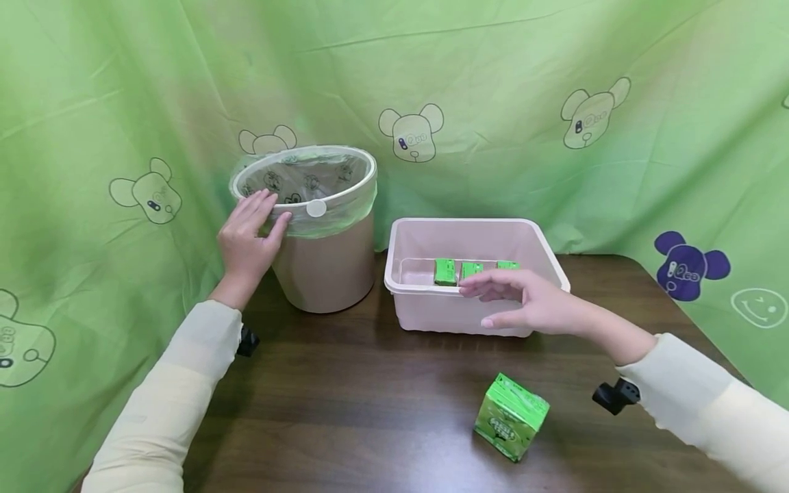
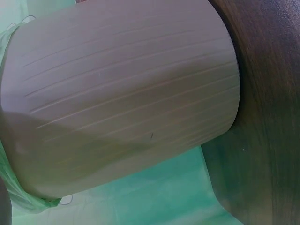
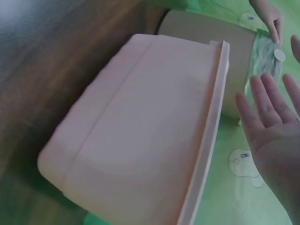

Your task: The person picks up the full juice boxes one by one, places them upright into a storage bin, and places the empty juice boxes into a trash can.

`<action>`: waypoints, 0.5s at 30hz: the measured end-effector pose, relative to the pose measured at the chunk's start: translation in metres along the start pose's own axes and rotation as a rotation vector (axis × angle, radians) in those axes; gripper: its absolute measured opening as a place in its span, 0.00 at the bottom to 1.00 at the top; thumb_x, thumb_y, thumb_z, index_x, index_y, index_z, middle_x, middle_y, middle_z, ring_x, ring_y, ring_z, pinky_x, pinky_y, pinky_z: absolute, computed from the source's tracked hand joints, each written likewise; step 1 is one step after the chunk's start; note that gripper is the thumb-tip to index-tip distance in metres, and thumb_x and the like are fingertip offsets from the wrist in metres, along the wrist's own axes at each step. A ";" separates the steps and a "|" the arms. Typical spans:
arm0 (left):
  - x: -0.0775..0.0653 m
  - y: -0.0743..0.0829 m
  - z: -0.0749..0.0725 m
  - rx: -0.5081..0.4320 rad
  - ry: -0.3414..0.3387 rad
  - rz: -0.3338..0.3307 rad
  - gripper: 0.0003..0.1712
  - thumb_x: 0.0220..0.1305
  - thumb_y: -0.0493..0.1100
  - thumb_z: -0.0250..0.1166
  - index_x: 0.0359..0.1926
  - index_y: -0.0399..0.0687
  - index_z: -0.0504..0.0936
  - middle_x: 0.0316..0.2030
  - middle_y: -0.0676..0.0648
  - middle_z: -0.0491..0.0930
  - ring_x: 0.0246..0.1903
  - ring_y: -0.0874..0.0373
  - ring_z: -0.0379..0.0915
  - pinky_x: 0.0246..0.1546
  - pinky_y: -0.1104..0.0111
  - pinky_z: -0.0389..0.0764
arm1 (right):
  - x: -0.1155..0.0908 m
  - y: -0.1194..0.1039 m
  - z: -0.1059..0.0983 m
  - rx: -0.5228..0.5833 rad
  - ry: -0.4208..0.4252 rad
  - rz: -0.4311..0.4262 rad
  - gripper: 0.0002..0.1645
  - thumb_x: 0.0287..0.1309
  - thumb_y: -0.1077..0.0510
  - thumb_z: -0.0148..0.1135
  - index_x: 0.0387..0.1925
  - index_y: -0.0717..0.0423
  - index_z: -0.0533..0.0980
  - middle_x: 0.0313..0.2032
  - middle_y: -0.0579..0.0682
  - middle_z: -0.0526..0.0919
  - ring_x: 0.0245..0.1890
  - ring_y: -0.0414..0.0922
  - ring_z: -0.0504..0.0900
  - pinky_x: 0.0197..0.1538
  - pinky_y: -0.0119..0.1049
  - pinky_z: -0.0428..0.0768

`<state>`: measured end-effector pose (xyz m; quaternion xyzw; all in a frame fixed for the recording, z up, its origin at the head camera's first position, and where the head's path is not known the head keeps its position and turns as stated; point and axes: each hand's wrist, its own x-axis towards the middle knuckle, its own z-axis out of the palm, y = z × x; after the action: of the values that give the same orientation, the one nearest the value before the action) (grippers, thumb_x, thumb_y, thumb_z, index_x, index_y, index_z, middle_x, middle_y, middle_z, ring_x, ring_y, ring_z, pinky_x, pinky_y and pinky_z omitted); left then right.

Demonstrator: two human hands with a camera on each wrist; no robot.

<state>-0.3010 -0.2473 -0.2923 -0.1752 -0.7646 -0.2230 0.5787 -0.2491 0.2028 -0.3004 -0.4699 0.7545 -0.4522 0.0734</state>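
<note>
At the upper left, my left hand [image 1: 246, 236] touches the front rim of a beige trash can [image 1: 327, 267] lined with a clear green-tinted bag [image 1: 333, 219]. Its fingers lie fairly straight at the rim, with the thumb against the outside of the bag. My right hand [image 1: 536, 298] hovers before a pale pink plastic bin [image 1: 431, 311], holding nothing, its fingers extended and the thumb apart. Several small green packs [image 1: 445, 271] lie inside that bin, partly hidden by its front wall and my hand. The right wrist view shows the bin's side [image 3: 140, 112] beside my spread fingers.
Nearer me on the dark wooden table [image 1: 370, 411] stands a green printed box [image 1: 511, 418], below my right hand. A green curtain [image 1: 493, 68] with cartoon bear heads hangs behind and beside the table. The trash can stands left of the bin.
</note>
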 end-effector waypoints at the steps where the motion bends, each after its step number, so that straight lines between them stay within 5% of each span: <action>1: 0.000 0.000 0.000 0.000 -0.002 0.000 0.18 0.59 0.45 0.70 0.47 0.39 0.86 0.50 0.42 0.82 0.53 0.46 0.77 0.62 0.59 0.69 | -0.002 0.002 0.001 0.014 -0.018 -0.003 0.30 0.54 0.71 0.68 0.60 0.67 0.71 0.55 0.64 0.77 0.56 0.49 0.77 0.57 0.38 0.76; 6: -0.003 -0.001 0.001 -0.003 0.005 0.004 0.18 0.58 0.44 0.70 0.47 0.39 0.86 0.50 0.41 0.82 0.53 0.46 0.77 0.63 0.59 0.68 | -0.014 0.008 0.002 0.069 -0.117 0.002 0.31 0.55 0.70 0.66 0.61 0.64 0.70 0.57 0.55 0.78 0.57 0.49 0.76 0.58 0.38 0.76; 15: 0.000 0.000 0.001 -0.007 0.010 0.013 0.18 0.58 0.44 0.70 0.47 0.38 0.86 0.49 0.41 0.82 0.53 0.46 0.77 0.61 0.55 0.70 | -0.034 0.025 0.004 0.236 -0.315 0.065 0.36 0.53 0.72 0.66 0.65 0.65 0.65 0.62 0.63 0.72 0.64 0.51 0.70 0.63 0.41 0.70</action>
<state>-0.3015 -0.2467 -0.2927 -0.1814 -0.7598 -0.2229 0.5831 -0.2451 0.2304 -0.3322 -0.4982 0.6904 -0.4558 0.2597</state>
